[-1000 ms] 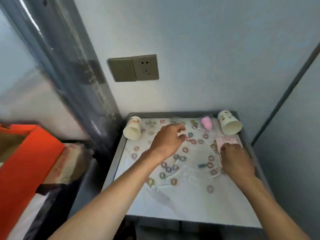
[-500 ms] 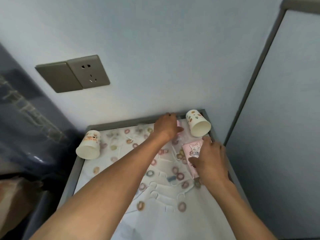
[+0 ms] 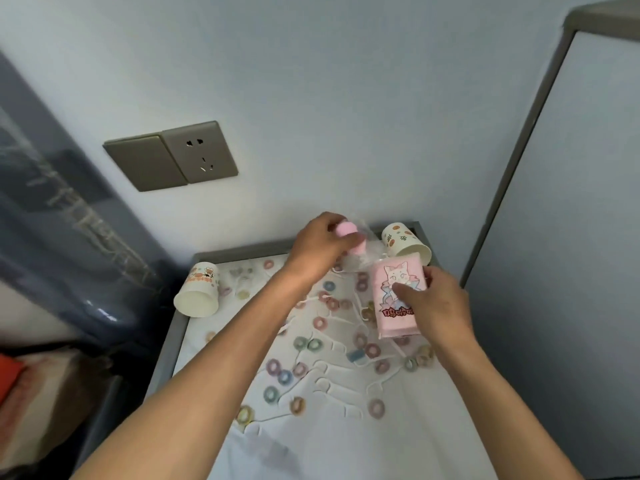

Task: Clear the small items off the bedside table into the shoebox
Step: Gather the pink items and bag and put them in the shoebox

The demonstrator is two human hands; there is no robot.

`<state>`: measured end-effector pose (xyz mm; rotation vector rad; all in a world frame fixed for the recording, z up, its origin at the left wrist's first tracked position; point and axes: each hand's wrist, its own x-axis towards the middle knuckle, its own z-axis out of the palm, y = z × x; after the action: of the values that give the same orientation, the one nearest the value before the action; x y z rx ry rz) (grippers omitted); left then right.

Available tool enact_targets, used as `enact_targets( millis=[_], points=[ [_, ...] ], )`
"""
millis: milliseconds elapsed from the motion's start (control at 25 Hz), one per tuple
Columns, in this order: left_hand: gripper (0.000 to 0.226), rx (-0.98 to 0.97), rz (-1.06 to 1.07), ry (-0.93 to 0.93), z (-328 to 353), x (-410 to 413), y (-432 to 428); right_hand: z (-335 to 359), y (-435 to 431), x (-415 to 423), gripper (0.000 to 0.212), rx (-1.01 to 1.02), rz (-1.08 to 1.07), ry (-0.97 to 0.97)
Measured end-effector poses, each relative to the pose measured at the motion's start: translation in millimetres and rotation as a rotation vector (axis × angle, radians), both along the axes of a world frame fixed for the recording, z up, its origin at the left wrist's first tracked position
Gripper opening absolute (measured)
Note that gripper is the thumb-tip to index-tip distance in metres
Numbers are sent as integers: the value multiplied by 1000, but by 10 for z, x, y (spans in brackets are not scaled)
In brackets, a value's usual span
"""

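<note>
My left hand (image 3: pixel 322 242) is raised above the back of the bedside table (image 3: pixel 173 341), shut on a small pink object (image 3: pixel 107 233) in clear plastic wrap. My right hand (image 3: pixel 436 306) holds a pink tissue pack (image 3: pixel 394 296) with a cartoon cat print, lifted off the tabletop. Two paper cups lie on their sides: one at the back left (image 3: pixel 199 291), one at the back right (image 3: pixel 405 242). The shoebox shows only as an orange and brown edge (image 3: pixel 10 372) at the far left.
The table is covered by a white cloth printed with coloured rings (image 3: pixel 304 344). A wall socket plate (image 3: pixel 171 155) sits above. A dark plastic-wrapped bed frame (image 3: pixel 62 237) stands left, a grey-framed panel (image 3: pixel 554 202) right.
My left hand has lifted the pink wrapped object from the back of the table. My right hand has raised the tissue pack off the cloth. The view has swung right, away from the shoebox.
</note>
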<state>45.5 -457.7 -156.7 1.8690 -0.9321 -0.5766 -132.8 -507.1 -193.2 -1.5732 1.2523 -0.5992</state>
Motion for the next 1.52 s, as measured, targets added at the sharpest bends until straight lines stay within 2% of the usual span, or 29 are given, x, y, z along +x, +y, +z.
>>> enact_targets(
  millis=[80,160,240,440,600,800,960,1040,1080,1120,1200,1280,1360,1520],
  points=[
    [38,-38,-99,101,65,-89,359,26,68,39,4,182,46,-162],
    [46,19,-130,52,29,-190,629,44,147,94,11,359,67,-317],
    [51,46,-114,15,-19,-247,788,51,242,159,18,442,87,-361],
    [51,-4,-28,-86,-102,-262,959,60,440,306,41,460,232,-216],
    [52,9,15,-200,-164,-257,1047,75,580,422,36,453,368,-278],
    [62,43,-15,-214,-154,-201,1165,98,647,485,37,525,403,-343],
    [51,59,-59,-252,-131,-39,1188,111,645,525,33,493,298,-342],
    [38,59,85,-272,-121,298,1106,120,583,510,27,478,193,-364],
    [31,139,177,-360,-132,530,1032,126,551,497,25,476,152,-375],
    [26,314,228,-501,-151,758,952,129,530,488,24,476,125,-382],
    [24,710,192,-727,-247,1107,780,124,493,477,24,482,98,-396],
    [26,958,121,-831,-369,1299,645,115,454,473,25,494,86,-409],
    [29,1000,126,-862,-488,1400,567,109,416,471,24,501,88,-422],
    [33,930,165,-810,-541,1427,528,119,400,474,24,504,100,-428]
  ],
)
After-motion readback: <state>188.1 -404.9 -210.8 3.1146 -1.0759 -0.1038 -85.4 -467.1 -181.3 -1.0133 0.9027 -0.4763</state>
